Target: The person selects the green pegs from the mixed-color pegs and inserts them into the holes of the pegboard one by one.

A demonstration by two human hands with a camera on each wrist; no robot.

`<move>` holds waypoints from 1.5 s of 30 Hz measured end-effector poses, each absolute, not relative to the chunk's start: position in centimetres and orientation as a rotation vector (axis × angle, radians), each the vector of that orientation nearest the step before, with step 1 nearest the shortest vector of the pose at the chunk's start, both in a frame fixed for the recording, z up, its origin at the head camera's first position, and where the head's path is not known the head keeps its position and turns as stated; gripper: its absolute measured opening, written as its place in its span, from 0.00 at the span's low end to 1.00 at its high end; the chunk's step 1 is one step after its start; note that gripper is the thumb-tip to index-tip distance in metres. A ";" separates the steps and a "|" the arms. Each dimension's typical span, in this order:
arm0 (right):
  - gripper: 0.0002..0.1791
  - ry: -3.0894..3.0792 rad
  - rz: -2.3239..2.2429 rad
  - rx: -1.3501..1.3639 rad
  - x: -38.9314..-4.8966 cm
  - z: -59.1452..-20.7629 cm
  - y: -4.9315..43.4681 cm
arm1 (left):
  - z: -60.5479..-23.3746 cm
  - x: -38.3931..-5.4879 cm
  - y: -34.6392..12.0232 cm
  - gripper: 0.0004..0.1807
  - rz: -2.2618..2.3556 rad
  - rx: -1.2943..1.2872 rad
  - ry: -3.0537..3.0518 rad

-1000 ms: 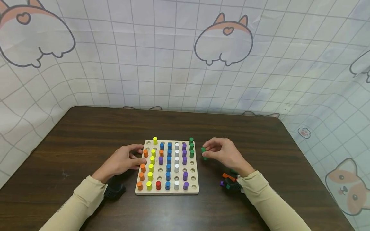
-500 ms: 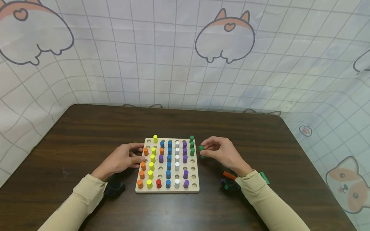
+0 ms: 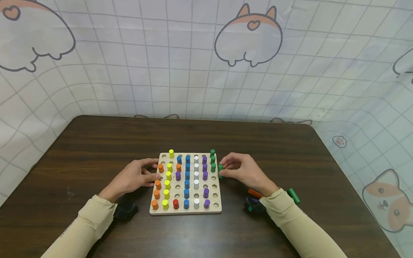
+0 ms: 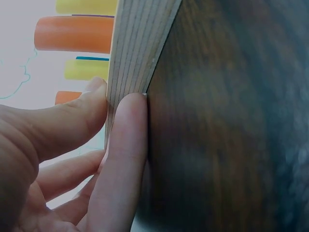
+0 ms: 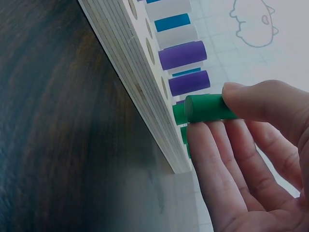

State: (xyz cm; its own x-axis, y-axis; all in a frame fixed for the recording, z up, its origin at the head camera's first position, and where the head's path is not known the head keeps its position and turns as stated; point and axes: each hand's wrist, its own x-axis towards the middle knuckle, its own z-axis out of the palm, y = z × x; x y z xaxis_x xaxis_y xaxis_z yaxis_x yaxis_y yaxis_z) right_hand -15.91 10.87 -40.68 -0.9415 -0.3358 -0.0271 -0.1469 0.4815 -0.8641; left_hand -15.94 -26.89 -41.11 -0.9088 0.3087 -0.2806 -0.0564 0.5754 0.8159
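A square wooden pegboard [image 3: 175, 212] lies on the table, holding lines of orange, yellow, blue, white, purple and green pegs and one red peg. My left hand [image 3: 132, 179] grips its left edge; in the left wrist view the thumb [image 4: 72, 121] is on the upper face and a finger [image 4: 123, 140] lies along the side. Between thumb and fingertips my right hand [image 3: 245, 173] pinches a green peg [image 5: 205, 108], held upright just off the board's right edge. Three standing green pegs [image 3: 213, 159] occupy the far end of the right column, whose nearer holes show bare.
Beside the right wrist lie loose pegs, among them an orange one [image 3: 255, 194] and a green one [image 3: 293, 195]; the sleeve partly hides this area. Dark wrist devices [image 3: 125, 211] sit under both wrists. A patterned cloth [image 3: 155, 71] hangs behind the brown table [image 3: 106, 143].
My right hand has moved left with the green peg, bringing it close to the board's right edge. The left hand keeps its place on the board. The head view has shifted slightly.
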 end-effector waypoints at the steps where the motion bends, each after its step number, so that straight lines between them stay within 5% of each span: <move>1: 0.13 2.528 -1.452 -0.426 -15.9 -40.7 10.8 | -41.1 -16.0 -26.9 0.39 1.271 0.205 2.415; 45: 0.12 2.483 -1.462 -0.524 -15.4 -41.4 9.7 | -41.3 -15.9 -26.9 0.39 1.274 0.197 2.425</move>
State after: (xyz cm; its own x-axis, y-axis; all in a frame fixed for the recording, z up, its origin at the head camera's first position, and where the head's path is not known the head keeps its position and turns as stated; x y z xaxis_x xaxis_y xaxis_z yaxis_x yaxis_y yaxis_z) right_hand -15.35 9.67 -41.37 -0.9141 -0.4054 -0.0022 -0.1947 0.4437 -0.8748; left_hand -15.89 -26.90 -41.26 -0.9130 0.3006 -0.2758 -0.0565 0.5764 0.8152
